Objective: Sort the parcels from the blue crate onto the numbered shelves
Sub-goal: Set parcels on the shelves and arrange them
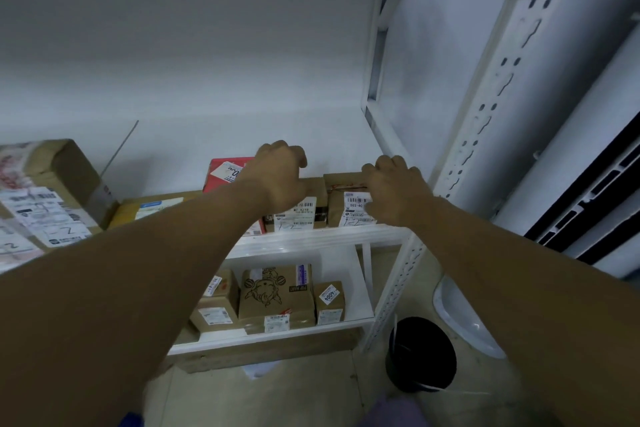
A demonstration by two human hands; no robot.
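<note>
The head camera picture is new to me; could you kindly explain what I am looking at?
No machine here: a person wears one camera on the head, looking down at their own bare arms. The left hand curls over the middle brown parcel on the upper shelf; the right hand curls over the rightmost brown parcel. A red parcel stands behind, further left. More parcels sit on the lower shelf, and a black bin stands on the floor.

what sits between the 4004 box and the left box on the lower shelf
A brown parcel printed with a cartoon figure stands between them, as the head view shows.
</note>
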